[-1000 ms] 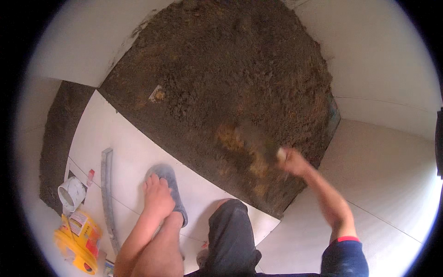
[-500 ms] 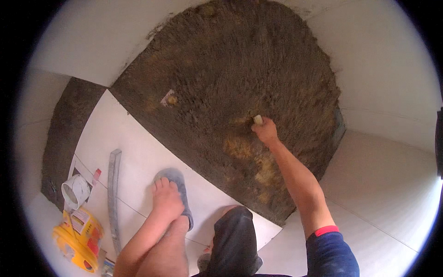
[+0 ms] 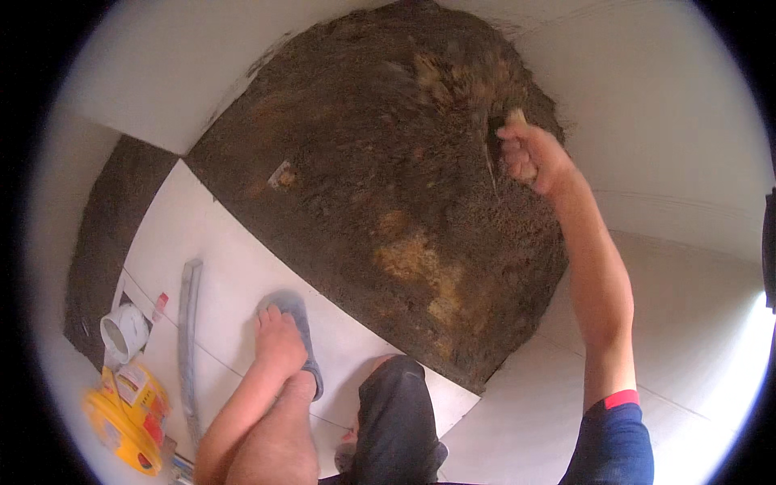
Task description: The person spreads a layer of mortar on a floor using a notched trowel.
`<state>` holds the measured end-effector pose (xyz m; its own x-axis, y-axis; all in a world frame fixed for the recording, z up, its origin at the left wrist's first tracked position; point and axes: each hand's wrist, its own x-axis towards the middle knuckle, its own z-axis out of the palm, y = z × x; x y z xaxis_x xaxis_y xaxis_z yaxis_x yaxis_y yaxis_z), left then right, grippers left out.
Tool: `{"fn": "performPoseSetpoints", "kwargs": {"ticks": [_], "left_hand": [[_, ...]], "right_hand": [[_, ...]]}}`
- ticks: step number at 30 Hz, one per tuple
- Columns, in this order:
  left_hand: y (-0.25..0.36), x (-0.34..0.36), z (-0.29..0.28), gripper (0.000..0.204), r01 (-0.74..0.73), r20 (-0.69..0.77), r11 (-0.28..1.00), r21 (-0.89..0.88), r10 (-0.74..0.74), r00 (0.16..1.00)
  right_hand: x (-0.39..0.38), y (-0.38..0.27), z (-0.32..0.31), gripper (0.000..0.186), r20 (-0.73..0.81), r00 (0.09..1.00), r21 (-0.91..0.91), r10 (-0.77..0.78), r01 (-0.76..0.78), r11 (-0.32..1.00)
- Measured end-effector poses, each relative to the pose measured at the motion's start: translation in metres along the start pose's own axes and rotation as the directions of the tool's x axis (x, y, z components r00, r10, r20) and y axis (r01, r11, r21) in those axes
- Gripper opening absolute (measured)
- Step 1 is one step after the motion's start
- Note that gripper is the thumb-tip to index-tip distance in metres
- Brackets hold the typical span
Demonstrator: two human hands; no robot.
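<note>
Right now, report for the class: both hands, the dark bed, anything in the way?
Right hand gripping pale handle. Left hand over grey shoe. Dark bed uneven, yellowish in patches. Possible obstacle: small pale piece, bed's left side.

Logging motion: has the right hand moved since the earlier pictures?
Yes: the right hand has moved farther out over the dirt, away from the white tile.

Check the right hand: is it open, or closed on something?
Closed. The right hand is curled around a pale handle, one end of which sticks out beyond the grip.
</note>
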<state>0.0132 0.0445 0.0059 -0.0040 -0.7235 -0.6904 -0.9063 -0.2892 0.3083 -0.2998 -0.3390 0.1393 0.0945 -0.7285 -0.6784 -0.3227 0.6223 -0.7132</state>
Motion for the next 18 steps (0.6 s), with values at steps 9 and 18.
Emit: {"fn": "performPoseSetpoints", "kwargs": {"ticks": [9, 18], "left_hand": [[-0.001, -0.006, 0.000, 0.027, -0.038, -0.045, 0.999, 0.013, 0.039, 0.998], [-0.008, -0.006, 0.000, 0.025, -0.089, -0.035, 0.996, -0.018, 0.088, 0.996]], "right_hand": [[-0.133, 0.220, -0.024, 0.036, 0.072, 0.908, -0.554, 0.413, -0.308, 0.774], [-0.140, 0.437, -0.074, 0.034, -0.253, 0.962, -0.630, 0.100, -0.243, 0.738]]}}
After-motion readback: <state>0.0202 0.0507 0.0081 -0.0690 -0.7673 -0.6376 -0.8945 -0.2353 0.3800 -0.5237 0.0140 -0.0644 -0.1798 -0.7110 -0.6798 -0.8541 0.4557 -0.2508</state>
